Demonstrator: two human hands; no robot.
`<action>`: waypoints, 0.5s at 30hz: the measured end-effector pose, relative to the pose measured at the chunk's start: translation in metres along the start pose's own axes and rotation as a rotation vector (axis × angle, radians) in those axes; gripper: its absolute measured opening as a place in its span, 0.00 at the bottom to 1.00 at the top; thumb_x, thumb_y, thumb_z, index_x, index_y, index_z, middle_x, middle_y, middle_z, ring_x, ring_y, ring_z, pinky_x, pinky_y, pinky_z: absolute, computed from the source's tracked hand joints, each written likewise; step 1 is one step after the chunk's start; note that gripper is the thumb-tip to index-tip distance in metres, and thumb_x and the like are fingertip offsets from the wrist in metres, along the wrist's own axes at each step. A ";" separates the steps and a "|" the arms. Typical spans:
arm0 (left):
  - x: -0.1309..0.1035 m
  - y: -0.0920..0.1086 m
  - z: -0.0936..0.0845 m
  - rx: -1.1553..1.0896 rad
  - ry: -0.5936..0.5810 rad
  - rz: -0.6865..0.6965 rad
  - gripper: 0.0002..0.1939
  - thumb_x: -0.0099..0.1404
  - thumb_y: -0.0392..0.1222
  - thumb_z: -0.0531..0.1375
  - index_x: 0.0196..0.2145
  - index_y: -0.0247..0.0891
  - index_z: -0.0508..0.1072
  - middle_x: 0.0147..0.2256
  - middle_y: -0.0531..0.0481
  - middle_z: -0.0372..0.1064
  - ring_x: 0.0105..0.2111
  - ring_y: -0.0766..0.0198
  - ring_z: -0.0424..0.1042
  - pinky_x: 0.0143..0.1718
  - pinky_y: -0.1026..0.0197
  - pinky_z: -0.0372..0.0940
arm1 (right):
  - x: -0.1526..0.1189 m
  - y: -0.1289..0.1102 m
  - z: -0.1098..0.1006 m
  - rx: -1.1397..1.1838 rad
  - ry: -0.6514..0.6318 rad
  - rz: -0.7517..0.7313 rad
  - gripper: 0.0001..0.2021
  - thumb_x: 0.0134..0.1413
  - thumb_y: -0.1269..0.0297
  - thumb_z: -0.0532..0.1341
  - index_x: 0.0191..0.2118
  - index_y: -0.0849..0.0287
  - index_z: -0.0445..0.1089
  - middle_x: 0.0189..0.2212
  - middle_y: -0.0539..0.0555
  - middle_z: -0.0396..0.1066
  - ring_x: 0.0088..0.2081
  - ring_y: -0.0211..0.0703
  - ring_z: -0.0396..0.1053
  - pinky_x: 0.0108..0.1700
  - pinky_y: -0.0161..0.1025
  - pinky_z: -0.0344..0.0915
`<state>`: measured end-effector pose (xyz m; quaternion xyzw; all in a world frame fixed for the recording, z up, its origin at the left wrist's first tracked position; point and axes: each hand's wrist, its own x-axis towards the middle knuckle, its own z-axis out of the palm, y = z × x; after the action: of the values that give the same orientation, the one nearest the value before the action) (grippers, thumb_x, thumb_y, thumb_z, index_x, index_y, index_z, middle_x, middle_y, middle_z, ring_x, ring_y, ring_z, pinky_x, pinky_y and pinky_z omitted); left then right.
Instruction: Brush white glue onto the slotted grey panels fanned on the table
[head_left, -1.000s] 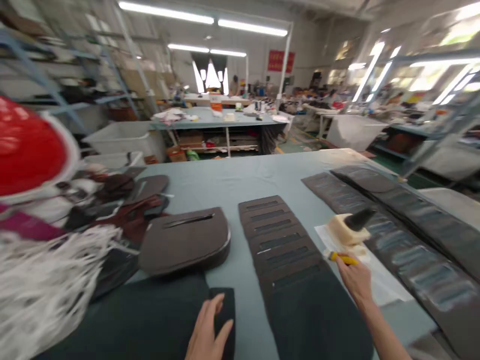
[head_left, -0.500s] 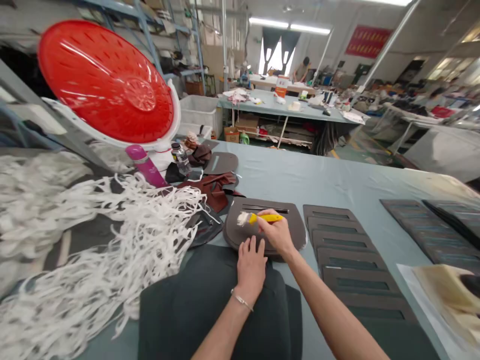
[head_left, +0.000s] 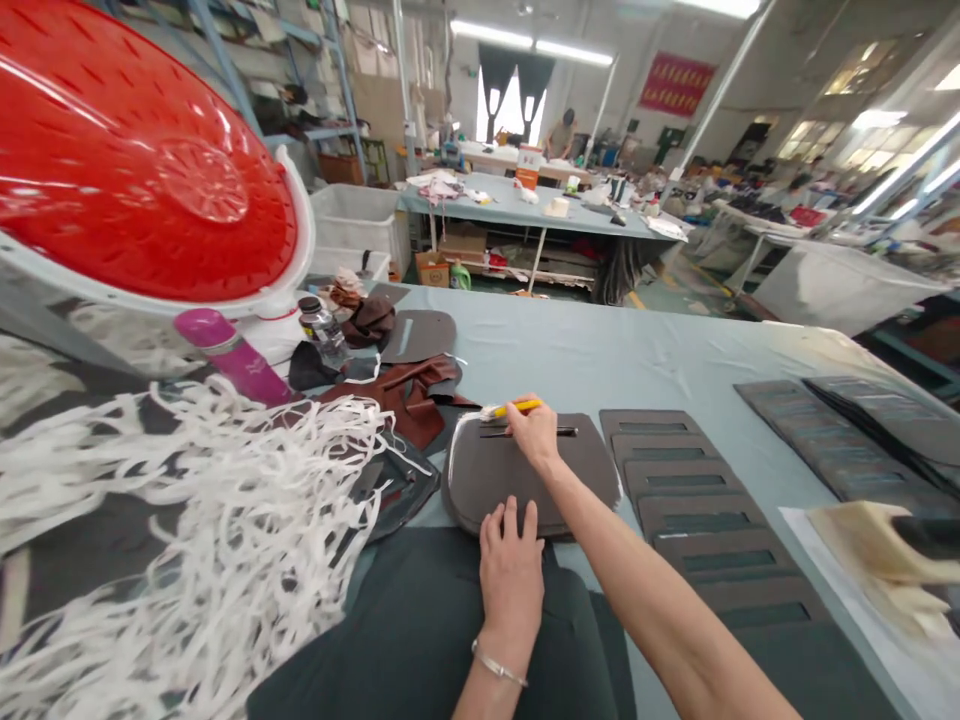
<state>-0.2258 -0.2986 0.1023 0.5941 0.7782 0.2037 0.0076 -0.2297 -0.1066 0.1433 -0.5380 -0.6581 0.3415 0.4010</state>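
A paintbrush [head_left: 526, 405] with a yellow handle is pinched in my right hand [head_left: 535, 436]. Its white bristles touch the upper left edge of a dark grey rounded panel [head_left: 517, 480]. A wet-looking white line follows the panel's left edge and top left corner, and some white shows on the right edge. A narrow dark slot crosses the panel near its top, partly covered by my right hand. My left hand [head_left: 513, 570] lies flat with fingers apart, fingertips on the panel's near edge. Dark cloth [head_left: 390, 620] spreads in front of the panel.
Overlapping dark slotted panels [head_left: 697, 510] lie to the right, near a yellowish foam block [head_left: 862, 540]. White strips [head_left: 247, 520] heap at left, below a purple bottle [head_left: 236, 358] and a red fan [head_left: 150, 170]. Brown scraps [head_left: 409, 395] lie beyond. A person [head_left: 561, 135] stands far back.
My right hand has carried the brush up to the panel's top left edge. White now lines the left side. My left hand has slid toward the near edge, and the view has shifted right.
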 end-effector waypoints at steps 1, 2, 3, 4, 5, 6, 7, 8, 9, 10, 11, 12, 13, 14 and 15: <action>0.000 0.000 -0.001 -0.002 0.004 0.009 0.22 0.63 0.39 0.55 0.56 0.44 0.64 0.56 0.44 0.60 0.53 0.51 0.59 0.54 0.45 0.59 | 0.005 0.010 -0.021 -0.047 0.078 0.043 0.12 0.46 0.58 0.56 0.32 0.59 0.72 0.14 0.47 0.68 0.20 0.41 0.70 0.29 0.33 0.64; 0.001 0.000 -0.001 -0.003 0.008 0.022 0.22 0.63 0.39 0.54 0.56 0.44 0.64 0.55 0.44 0.60 0.53 0.51 0.59 0.54 0.45 0.59 | 0.010 0.021 -0.044 -0.100 0.164 0.086 0.11 0.46 0.59 0.56 0.31 0.60 0.72 0.14 0.48 0.68 0.21 0.42 0.70 0.30 0.34 0.64; 0.001 0.000 -0.002 -0.001 0.010 0.035 0.22 0.64 0.40 0.53 0.56 0.44 0.64 0.55 0.43 0.60 0.52 0.51 0.59 0.54 0.45 0.59 | 0.014 0.032 -0.068 -0.155 0.246 0.124 0.11 0.45 0.60 0.55 0.29 0.60 0.72 0.13 0.49 0.68 0.22 0.43 0.71 0.31 0.34 0.64; 0.001 0.000 -0.002 0.005 0.012 0.048 0.21 0.64 0.40 0.53 0.56 0.44 0.64 0.55 0.43 0.60 0.52 0.52 0.59 0.54 0.45 0.59 | 0.016 0.041 -0.092 -0.203 0.314 0.150 0.11 0.45 0.60 0.55 0.28 0.60 0.71 0.13 0.49 0.68 0.22 0.44 0.71 0.32 0.35 0.64; 0.002 0.001 -0.003 0.013 0.013 0.059 0.21 0.65 0.40 0.52 0.56 0.44 0.64 0.55 0.42 0.60 0.51 0.52 0.59 0.53 0.45 0.59 | 0.016 0.050 -0.113 -0.236 0.360 0.165 0.11 0.45 0.60 0.55 0.27 0.60 0.71 0.13 0.50 0.67 0.23 0.44 0.71 0.33 0.35 0.64; 0.002 0.001 -0.003 0.022 0.015 0.068 0.21 0.65 0.40 0.52 0.56 0.43 0.65 0.54 0.42 0.60 0.51 0.52 0.59 0.53 0.46 0.59 | 0.014 0.056 -0.132 -0.257 0.387 0.169 0.11 0.45 0.60 0.55 0.26 0.60 0.71 0.13 0.50 0.67 0.23 0.44 0.71 0.34 0.35 0.64; 0.002 0.002 -0.003 0.031 0.016 0.076 0.21 0.65 0.40 0.52 0.55 0.43 0.65 0.54 0.41 0.61 0.50 0.52 0.60 0.52 0.46 0.59 | 0.009 0.062 -0.148 -0.268 0.397 0.169 0.11 0.45 0.59 0.55 0.26 0.60 0.71 0.12 0.49 0.67 0.22 0.44 0.70 0.35 0.36 0.63; 0.002 0.003 -0.003 0.036 0.017 0.083 0.21 0.65 0.40 0.52 0.55 0.42 0.65 0.53 0.41 0.61 0.49 0.52 0.60 0.51 0.46 0.60 | 0.001 0.066 -0.161 -0.272 0.401 0.171 0.11 0.45 0.59 0.55 0.27 0.60 0.70 0.12 0.49 0.67 0.21 0.43 0.70 0.34 0.35 0.63; 0.002 0.005 -0.003 0.037 0.018 0.090 0.20 0.65 0.40 0.52 0.55 0.42 0.66 0.53 0.40 0.61 0.49 0.51 0.60 0.51 0.47 0.60 | -0.010 0.069 -0.171 -0.276 0.404 0.179 0.11 0.45 0.58 0.55 0.27 0.59 0.70 0.12 0.48 0.67 0.20 0.43 0.69 0.34 0.35 0.63; 0.002 0.006 -0.003 0.032 0.016 0.094 0.20 0.64 0.40 0.52 0.55 0.42 0.66 0.53 0.40 0.61 0.49 0.51 0.60 0.50 0.47 0.60 | -0.022 0.072 -0.179 -0.287 0.414 0.191 0.11 0.46 0.58 0.54 0.27 0.59 0.70 0.12 0.48 0.66 0.19 0.42 0.68 0.33 0.35 0.62; 0.001 0.007 -0.003 0.022 0.013 0.093 0.20 0.64 0.40 0.52 0.54 0.42 0.66 0.53 0.40 0.62 0.49 0.51 0.60 0.50 0.46 0.60 | -0.037 0.075 -0.187 -0.309 0.426 0.205 0.11 0.46 0.58 0.54 0.26 0.59 0.69 0.13 0.48 0.67 0.19 0.42 0.67 0.32 0.35 0.62; 0.001 0.008 -0.004 0.004 0.008 0.085 0.20 0.64 0.40 0.52 0.54 0.42 0.66 0.53 0.40 0.62 0.49 0.50 0.61 0.49 0.46 0.61 | -0.053 0.076 -0.193 -0.338 0.435 0.214 0.11 0.46 0.58 0.54 0.25 0.58 0.68 0.14 0.48 0.67 0.20 0.42 0.66 0.31 0.35 0.61; 0.002 0.007 -0.005 -0.023 -0.003 0.074 0.20 0.64 0.41 0.53 0.54 0.42 0.66 0.53 0.40 0.62 0.49 0.50 0.61 0.49 0.46 0.61 | -0.070 0.077 -0.198 -0.373 0.442 0.219 0.10 0.46 0.58 0.54 0.23 0.58 0.67 0.15 0.49 0.67 0.20 0.42 0.66 0.30 0.35 0.59; 0.003 0.005 -0.007 -0.064 -0.018 0.060 0.20 0.64 0.41 0.53 0.54 0.43 0.67 0.53 0.40 0.62 0.49 0.50 0.61 0.48 0.45 0.61 | -0.086 0.075 -0.201 -0.406 0.448 0.217 0.10 0.45 0.59 0.54 0.22 0.57 0.67 0.16 0.49 0.67 0.21 0.42 0.66 0.29 0.35 0.58; 0.006 0.001 -0.010 -0.129 -0.043 0.045 0.20 0.64 0.42 0.53 0.53 0.44 0.67 0.52 0.40 0.63 0.49 0.50 0.62 0.48 0.45 0.61 | -0.101 0.072 -0.202 -0.430 0.458 0.210 0.10 0.45 0.59 0.54 0.21 0.57 0.66 0.16 0.49 0.67 0.22 0.42 0.65 0.29 0.35 0.57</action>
<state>-0.2292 -0.2957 0.1128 0.6140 0.7495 0.2405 0.0579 -0.0074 -0.1882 0.1535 -0.7381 -0.5488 0.1047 0.3784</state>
